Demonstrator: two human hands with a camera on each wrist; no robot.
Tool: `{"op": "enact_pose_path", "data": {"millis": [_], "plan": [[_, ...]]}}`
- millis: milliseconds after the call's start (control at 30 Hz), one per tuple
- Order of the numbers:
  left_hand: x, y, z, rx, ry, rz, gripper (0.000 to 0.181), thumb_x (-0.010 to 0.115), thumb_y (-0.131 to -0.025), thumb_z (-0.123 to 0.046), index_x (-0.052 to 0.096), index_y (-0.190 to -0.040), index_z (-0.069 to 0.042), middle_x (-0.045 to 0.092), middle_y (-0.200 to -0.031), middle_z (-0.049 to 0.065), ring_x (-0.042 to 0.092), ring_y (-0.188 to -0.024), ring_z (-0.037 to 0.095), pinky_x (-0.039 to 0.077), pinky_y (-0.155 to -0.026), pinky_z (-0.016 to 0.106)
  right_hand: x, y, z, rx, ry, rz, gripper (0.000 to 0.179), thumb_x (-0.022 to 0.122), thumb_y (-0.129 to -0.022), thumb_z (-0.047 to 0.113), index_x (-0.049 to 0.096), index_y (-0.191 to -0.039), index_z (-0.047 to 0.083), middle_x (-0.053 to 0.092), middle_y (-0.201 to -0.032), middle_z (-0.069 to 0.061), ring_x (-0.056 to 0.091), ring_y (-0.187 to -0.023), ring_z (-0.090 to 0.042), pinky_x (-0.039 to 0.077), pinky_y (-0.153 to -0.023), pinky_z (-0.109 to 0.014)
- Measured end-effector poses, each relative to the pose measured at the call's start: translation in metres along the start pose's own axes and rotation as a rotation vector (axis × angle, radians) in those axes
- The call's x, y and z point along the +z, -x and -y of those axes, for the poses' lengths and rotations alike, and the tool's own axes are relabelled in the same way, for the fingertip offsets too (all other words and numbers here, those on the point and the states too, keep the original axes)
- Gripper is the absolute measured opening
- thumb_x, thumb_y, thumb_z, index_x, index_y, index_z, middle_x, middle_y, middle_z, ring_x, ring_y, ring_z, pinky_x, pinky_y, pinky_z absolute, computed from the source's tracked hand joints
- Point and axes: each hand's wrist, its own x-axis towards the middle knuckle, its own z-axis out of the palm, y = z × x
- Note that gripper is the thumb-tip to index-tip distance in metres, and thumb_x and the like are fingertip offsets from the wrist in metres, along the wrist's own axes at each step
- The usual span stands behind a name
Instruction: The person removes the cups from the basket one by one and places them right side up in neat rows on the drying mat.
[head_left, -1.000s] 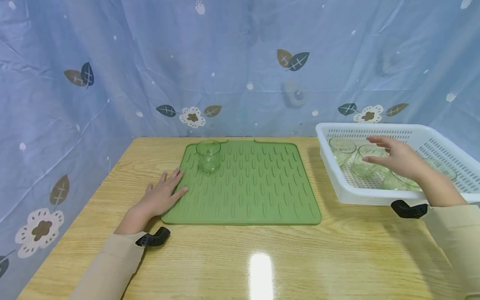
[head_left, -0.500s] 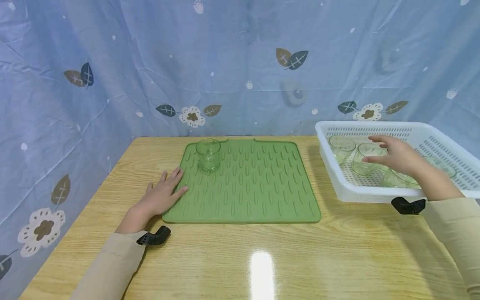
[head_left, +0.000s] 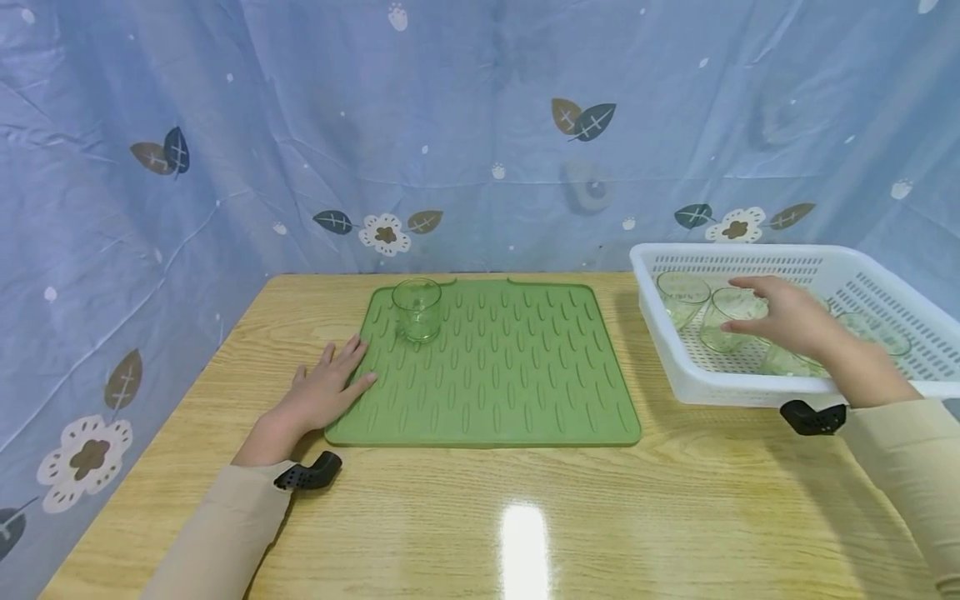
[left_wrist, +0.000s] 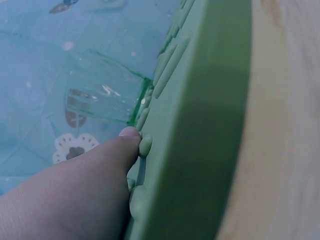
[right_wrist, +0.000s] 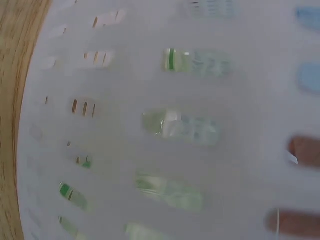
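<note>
My left hand [head_left: 322,393] lies flat with fingers spread over the left edge of a green ridged drying mat [head_left: 495,392]. In the left wrist view its thumb [left_wrist: 107,160] touches the mat's ridges. An upright clear green-tinted glass [head_left: 417,312] stands on the mat's upper left, beyond the fingers. Over the white plastic basket [head_left: 693,385] my right hand [head_left: 795,315] is spread, thumb and fingers apart around the rim of a glass [head_left: 722,329]; firm contact cannot be told. The right wrist view shows mostly the basket's slotted wall [right_wrist: 120,130], with two fingertips at the right.
Another glass [head_left: 681,300] leans by the basket's left wall. Further glasses, one of them a glass [head_left: 873,333] at the right, lie in the basket, partly hidden by my right hand. A wooden table [head_left: 420,517] carries everything. A blue patterned curtain [head_left: 487,100] hangs behind.
My right hand has shifted slightly left and down, with its thumb and fingers now closer about the glass in the basket. The left hand has stayed on the mat.
</note>
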Motion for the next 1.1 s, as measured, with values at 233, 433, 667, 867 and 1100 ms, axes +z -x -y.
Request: {"op": "enact_pose_path", "data": {"millis": [233,433,667,867,1100], "plan": [[0.0001,-0.0011,-0.001,0.003,-0.002,0.005,0.077,0.036,-0.109,-0.056,0.017,-0.166,-0.009,0.006,-0.171,0.014,-0.001,-0.153,0.049,0.0,-0.107,0.083,-0.0012,0.002,-0.0038,0.021,-0.035,0.033,0.096,0.08,-0.092,0.028,0.021,-0.155,-0.016,0.027,-0.149,-0.047,0.038,-0.127,-0.066,0.033,-0.1,-0.076],[-0.0004,-0.0003,-0.0004,0.0,0.007,-0.003,0.076,0.037,-0.109,-0.055,0.018,-0.165,-0.008,0.006,-0.171,0.014,-0.002,-0.152,0.049,-0.001,-0.106,0.083,-0.0015,-0.0009,-0.0064,0.046,-0.039,0.079,0.108,0.08,-0.091,0.033,0.01,-0.156,-0.017,0.024,-0.148,-0.049,0.031,-0.13,-0.067,0.028,-0.103,-0.077],[-0.0001,-0.0006,-0.0008,0.0,0.001,-0.003,0.078,0.036,-0.108,-0.057,0.017,-0.165,-0.009,0.006,-0.171,0.014,-0.001,-0.152,0.05,0.0,-0.106,0.083,-0.0013,-0.0008,-0.0079,0.086,0.003,0.115,0.11,0.079,-0.092,0.038,0.01,-0.152,-0.022,0.028,-0.146,-0.048,0.036,-0.126,-0.068,0.034,-0.1,-0.076],[0.0,-0.0005,-0.0007,-0.001,-0.002,-0.002,0.077,0.037,-0.109,-0.056,0.017,-0.166,-0.009,0.007,-0.171,0.014,0.0,-0.152,0.049,0.0,-0.106,0.083,-0.0008,-0.0003,-0.0066,0.091,0.014,0.12,0.107,0.078,-0.093,0.038,0.014,-0.15,-0.025,0.035,-0.141,-0.048,0.043,-0.122,-0.065,0.041,-0.095,-0.073],[0.0002,-0.0005,0.0008,-0.003,-0.004,0.003,0.077,0.036,-0.109,-0.057,0.017,-0.166,-0.009,0.006,-0.171,0.014,-0.001,-0.152,0.049,0.0,-0.107,0.083,-0.0003,-0.0005,-0.0071,0.085,-0.002,0.082,0.104,0.081,-0.091,0.037,0.02,-0.148,-0.026,0.039,-0.138,-0.048,0.047,-0.119,-0.064,0.043,-0.094,-0.071]]}}
